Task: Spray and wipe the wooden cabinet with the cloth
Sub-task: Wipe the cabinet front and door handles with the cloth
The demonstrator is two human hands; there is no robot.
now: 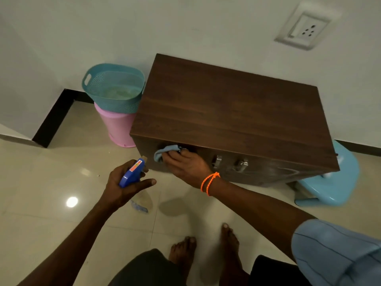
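Since only the head view is on hand, I log everything from it.

Item one: dark brown wooden cabinet with a flat laminated top [226, 108], centre to right of frame, standing against the white wall. I judge it rigid and heavy; it should take firm pressure without shifting. Two metal handles [228, 163] show on its front face.

Item two: small pale blue cloth [165, 151], bunched, just left of centre, pressed against the upper left of the cabinet's front. Soft and light, I judge; best gripped as a wad under the fingers.

Item three: right hand [185, 164], orange cord bracelet [209, 182] at the wrist, fingers curled over the cloth and holding it to the wood.

Item four: clear plastic spray bottle with a blue trigger head [134, 172], lower left of centre. Left hand [123, 182] wraps its neck, thumb extended. Probably light and possibly slick; the neck is the sound hold.

Other: teal perforated basket [113, 87] stacked on a pink plastic bin [117, 126], upper left; light blue plastic stool [329, 182], right edge.
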